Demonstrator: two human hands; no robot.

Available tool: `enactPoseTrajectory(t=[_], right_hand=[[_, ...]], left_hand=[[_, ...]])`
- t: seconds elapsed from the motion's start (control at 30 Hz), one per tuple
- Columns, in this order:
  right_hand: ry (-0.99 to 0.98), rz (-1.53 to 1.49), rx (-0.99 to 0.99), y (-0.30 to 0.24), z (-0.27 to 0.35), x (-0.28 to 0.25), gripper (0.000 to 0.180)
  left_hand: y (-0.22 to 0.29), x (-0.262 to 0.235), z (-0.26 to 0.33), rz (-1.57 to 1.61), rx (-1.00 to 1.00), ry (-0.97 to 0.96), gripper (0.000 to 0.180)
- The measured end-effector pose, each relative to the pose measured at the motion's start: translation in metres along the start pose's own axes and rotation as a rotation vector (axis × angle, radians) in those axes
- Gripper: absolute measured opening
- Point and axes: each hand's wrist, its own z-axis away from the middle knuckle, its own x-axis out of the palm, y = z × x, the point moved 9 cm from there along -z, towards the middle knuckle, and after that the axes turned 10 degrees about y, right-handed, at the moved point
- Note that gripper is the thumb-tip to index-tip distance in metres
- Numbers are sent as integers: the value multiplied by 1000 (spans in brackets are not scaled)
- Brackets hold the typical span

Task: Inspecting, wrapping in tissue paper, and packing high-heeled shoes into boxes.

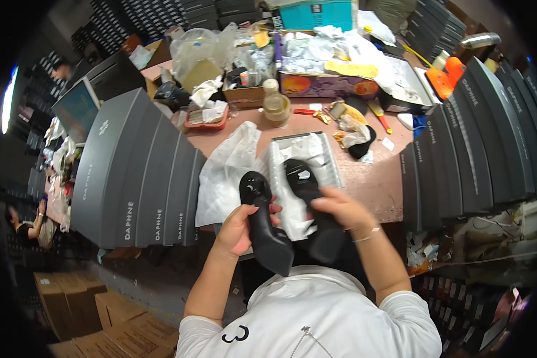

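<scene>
My left hand [235, 230] is closed around a shiny black shoe [269, 241], its rounded end up and its pointed end hanging toward my body. A matching black shoe [325, 237] is gripped in my right hand [345, 210]; motion blurs its lower part and some of my fingers. Both shoes are held side by side above the near part of an open shoebox [334, 156]. White tissue paper [298, 209] lines that box. To its left, a loose sheet of white tissue [224, 179] lies spread on the pink table [373, 194].
Rows of grey shoeboxes stand on the left [110, 173] and right [477, 143]. Behind the open box are a glue bottle [275, 107], a red tray [209, 122], a yellow-handled brush [380, 116] and a purple carton [328, 85] full of paper. Brown cartons [71, 298] sit on the floor; another person [30, 228] is far left.
</scene>
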Motion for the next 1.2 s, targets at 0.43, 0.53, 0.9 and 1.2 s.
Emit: enactPoseTrajectory(t=[0.43, 0.53, 0.9, 1.2], right_hand=[[295, 974, -562, -87, -20, -72, 33], [-543, 179, -26, -15, 8, 17, 75], [-217, -57, -160, 8, 36, -27, 69], [-271, -767, -142, 28, 41, -54, 81]], left_hand=[[24, 23, 27, -1365, 405, 50, 26], [5, 70, 35, -2040, 348, -180, 24], [182, 65, -107, -1850, 931, 222, 38], [213, 82, -105, -2021, 721, 402, 43]])
